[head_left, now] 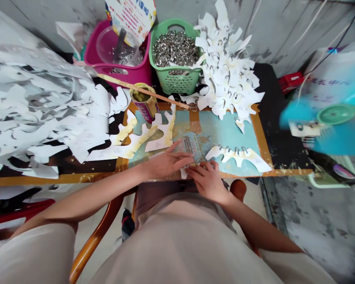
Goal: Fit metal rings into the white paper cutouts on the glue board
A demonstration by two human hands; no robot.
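My left hand (167, 162) lies over the front edge of the table, fingers stretched out towards the right above a white cutout piece (184, 173). My right hand (206, 179) has its fingers bent down on the same piece, which they mostly cover. A metal ring (199, 161) shows just beyond the right fingertips. Behind the hands lies a small clear plate with rows of marks (192, 144). To the right is a white cutout with several metal rings (239, 154) along its edge. Left of my hands are cutouts with yellowish glue strips (162, 136).
A glue-smeared can (144, 106) with a wooden stick (142, 90) across it stands behind. Further back are a green basket of metal rings (176, 75) and a magenta basket (118, 69). White cutouts are heaped at left (62, 106) and back right (225, 67).
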